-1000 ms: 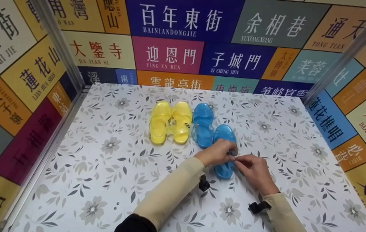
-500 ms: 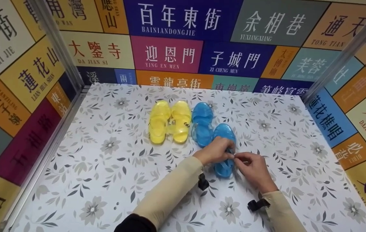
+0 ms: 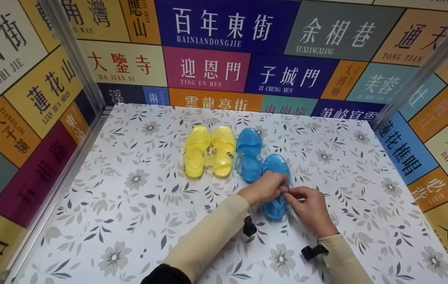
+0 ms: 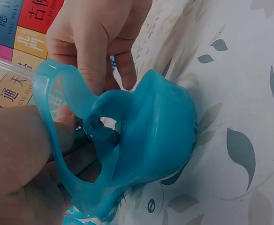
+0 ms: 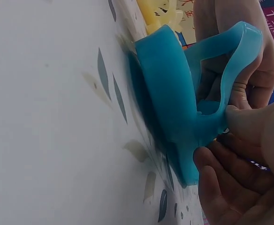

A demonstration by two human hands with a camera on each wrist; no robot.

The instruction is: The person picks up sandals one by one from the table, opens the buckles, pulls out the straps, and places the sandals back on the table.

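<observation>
In the head view, my left hand (image 3: 268, 187) and right hand (image 3: 311, 206) meet over the right-hand blue sandal (image 3: 274, 213), partly covering it. Its ankle strap (image 4: 44, 103) loops up from the heel, with a small buckle (image 4: 96, 123) at the side. The left hand (image 4: 15, 157) reaches through the loop, its thumb close to the buckle. Fingers of the right hand (image 5: 242, 173) pinch the strap's side from outside. The other blue sandal (image 3: 250, 165) lies just left, and a pair of yellow sandals (image 3: 195, 163) farther left.
A white floral-patterned tabletop (image 3: 137, 221) carries the sandals. Walls of coloured street-name panels (image 3: 208, 71) enclose its back and sides, with metal corner posts (image 3: 75, 59). Black wrist mounts (image 3: 249, 225) sit on both sleeves.
Both hands stay at the blue sandal's strap. The right fingertips have shifted slightly inward against the left hand. The sandals stay where they were; the camera view has tilted a little.
</observation>
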